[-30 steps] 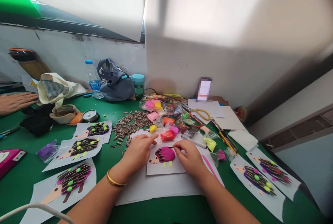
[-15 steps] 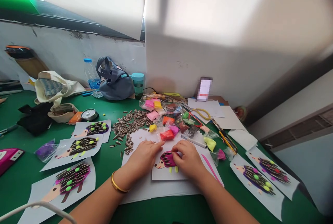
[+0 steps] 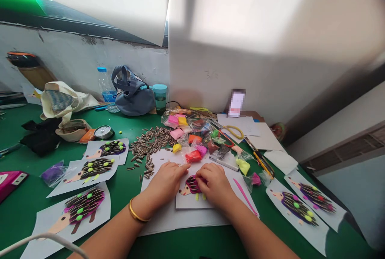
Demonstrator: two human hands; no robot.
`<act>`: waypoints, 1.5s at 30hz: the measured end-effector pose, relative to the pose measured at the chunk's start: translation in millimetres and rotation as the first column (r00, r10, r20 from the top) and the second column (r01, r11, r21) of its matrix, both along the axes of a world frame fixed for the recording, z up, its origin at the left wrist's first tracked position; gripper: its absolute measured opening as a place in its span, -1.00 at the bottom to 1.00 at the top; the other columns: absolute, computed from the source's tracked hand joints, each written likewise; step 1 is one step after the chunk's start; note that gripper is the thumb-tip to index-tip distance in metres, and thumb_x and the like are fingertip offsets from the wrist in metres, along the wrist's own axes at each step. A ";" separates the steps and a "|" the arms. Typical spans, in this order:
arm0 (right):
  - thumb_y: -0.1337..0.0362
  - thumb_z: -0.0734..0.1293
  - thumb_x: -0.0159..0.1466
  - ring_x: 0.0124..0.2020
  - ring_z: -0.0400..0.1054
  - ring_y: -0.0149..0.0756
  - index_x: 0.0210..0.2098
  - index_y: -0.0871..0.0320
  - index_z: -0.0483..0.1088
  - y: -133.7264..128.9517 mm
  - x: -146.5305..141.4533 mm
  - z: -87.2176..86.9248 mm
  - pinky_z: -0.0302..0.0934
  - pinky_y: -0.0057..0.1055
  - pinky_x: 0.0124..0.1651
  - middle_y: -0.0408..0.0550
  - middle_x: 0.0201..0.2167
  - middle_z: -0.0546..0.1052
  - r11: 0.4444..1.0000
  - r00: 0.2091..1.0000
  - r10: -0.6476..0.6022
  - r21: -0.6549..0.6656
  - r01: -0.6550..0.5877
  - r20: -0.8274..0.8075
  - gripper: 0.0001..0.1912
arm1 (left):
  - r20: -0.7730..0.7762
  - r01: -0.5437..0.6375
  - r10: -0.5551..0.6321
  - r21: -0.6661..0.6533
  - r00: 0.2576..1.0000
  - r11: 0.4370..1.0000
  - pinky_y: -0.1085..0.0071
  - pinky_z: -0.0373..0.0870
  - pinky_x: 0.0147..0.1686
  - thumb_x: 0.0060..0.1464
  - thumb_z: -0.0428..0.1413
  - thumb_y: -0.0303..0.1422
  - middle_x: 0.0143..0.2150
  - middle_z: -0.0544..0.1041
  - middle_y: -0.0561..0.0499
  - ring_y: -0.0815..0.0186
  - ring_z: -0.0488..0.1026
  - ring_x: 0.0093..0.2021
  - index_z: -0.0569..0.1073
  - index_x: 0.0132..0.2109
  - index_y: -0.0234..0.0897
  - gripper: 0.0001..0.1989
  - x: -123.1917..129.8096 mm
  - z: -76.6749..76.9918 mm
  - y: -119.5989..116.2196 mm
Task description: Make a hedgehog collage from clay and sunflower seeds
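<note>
A clay hedgehog (image 3: 192,184) with a magenta body, peach face and yellow-green feet lies on a small white sheet (image 3: 186,203). Dark striped seeds stick out of its body. My right hand (image 3: 215,182) is over the hedgehog's right side, thumb and fingers pinched together at the magenta clay; whatever they hold is hidden. Resting flat by the hedgehog's upper left, my left hand (image 3: 168,180) has its fingers stretched out and holds nothing. Loose sunflower seeds (image 3: 155,140) are heaped beyond the left hand.
Bagged coloured clay, including a red lump (image 3: 193,156), lies beyond my hands. Yellow-handled scissors (image 3: 234,131) and a pink stick (image 3: 245,196) are to the right. Other seed hedgehogs lie on paper sheets at the left (image 3: 104,206) and right (image 3: 319,233). A white cable (image 3: 57,239) crosses the lower left.
My right hand has moved slightly left over the hedgehog, covering more of its body. The left hand stays in place.
</note>
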State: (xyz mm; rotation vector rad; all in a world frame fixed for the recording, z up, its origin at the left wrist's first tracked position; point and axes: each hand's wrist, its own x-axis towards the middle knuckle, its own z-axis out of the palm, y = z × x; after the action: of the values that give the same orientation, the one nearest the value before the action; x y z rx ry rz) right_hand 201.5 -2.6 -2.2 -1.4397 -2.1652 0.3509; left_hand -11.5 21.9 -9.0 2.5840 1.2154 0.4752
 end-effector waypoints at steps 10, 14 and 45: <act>0.41 0.33 0.24 -0.19 0.29 -0.26 -0.34 0.09 0.47 -0.3 -2.7 5.1 0.00 -0.26 -0.04 -0.12 -0.31 0.49 0.999 0.992 0.038 0.025 -0.041 0.117 -0.90 | -0.008 -0.005 0.005 0.036 1.000 0.999 0.23 0.34 -0.05 0.04 -0.01 -0.64 -0.14 0.57 -0.06 0.19 0.45 -0.12 0.39 0.14 -0.17 -0.46 0.9 2.5 -0.6; 0.41 0.31 0.25 -0.19 0.30 -0.24 -0.32 0.09 0.47 -0.1 -3.1 6.5 0.00 -0.23 -0.03 -0.09 -0.30 0.49 0.998 0.989 0.051 0.017 -0.054 0.139 -0.88 | 0.000 -0.005 0.005 0.042 1.000 0.999 0.23 0.33 -0.05 0.06 0.01 -0.61 -0.18 0.58 -0.03 0.19 0.45 -0.13 0.44 0.08 -0.14 -0.53 1.5 6.6 -1.8; 0.40 0.27 0.23 -0.22 0.31 -0.24 -0.36 0.10 0.44 -0.7 6.2 8.4 0.05 -0.28 -0.10 -0.10 -0.34 0.47 0.997 0.998 -0.029 0.066 0.033 -0.055 -0.88 | 0.007 -0.411 0.419 0.200 0.908 0.889 0.10 0.28 -0.01 0.15 0.00 -0.46 0.01 0.58 -0.10 0.06 0.42 0.05 0.55 -0.04 -0.20 -0.69 -21.9 13.5 32.5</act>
State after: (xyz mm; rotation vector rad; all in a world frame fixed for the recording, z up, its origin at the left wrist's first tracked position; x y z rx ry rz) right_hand 207.6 -3.3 6.3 -1.4098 -2.0897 0.2992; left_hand -33.4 54.4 4.5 2.4887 1.8347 0.6632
